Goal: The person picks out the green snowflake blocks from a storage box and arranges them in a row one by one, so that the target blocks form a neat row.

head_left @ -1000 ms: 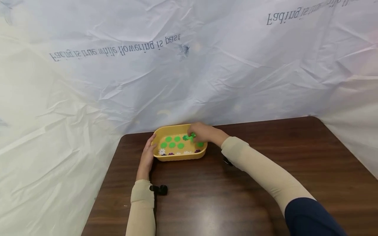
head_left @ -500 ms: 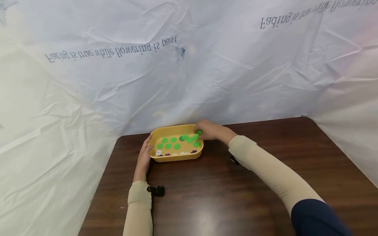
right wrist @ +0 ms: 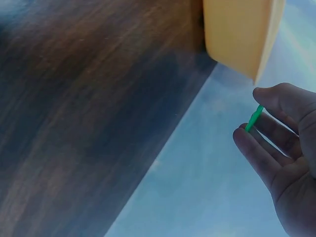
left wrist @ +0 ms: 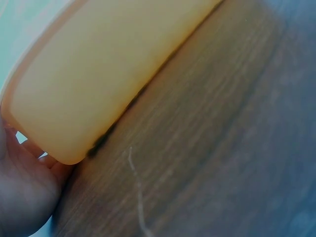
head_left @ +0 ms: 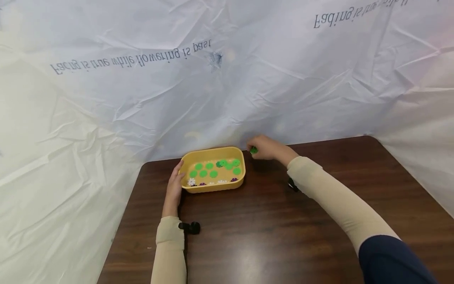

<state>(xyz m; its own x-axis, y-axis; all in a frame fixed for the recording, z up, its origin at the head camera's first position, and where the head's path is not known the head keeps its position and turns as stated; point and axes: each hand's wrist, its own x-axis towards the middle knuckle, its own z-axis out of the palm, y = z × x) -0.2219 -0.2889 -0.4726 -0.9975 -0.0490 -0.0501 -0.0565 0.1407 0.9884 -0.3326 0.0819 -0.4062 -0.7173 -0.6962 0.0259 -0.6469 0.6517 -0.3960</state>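
A yellow tray (head_left: 214, 189) stands near the table's far edge. My left hand (head_left: 173, 189) grips its left end, the thumb over the rim; the left wrist view shows that hand (left wrist: 27, 192) at the tray's corner. Past the tray's right end, above the table, my right hand (head_left: 269, 148) pinches a small green disc (head_left: 253, 150). Edge-on in the right wrist view, the green disc (right wrist: 254, 118) sits between thumb and fingertips. Inside the tray lie several flat green discs (head_left: 203, 173), a white snowflake-shaped piece (head_left: 191, 182) and purple pieces (head_left: 234, 180), partly hidden by the near wall.
The dark wood-grain table (head_left: 248, 228) extends to the front and right. Right behind its far edge hangs a white printed sheet (head_left: 234, 90), which also covers the left side. A black wrist camera (head_left: 193, 227) juts from the left sleeve.
My right hand has moved from inside the tray, over its right rim, to the right and away with the green disc. The left hand stays on the tray's left end.
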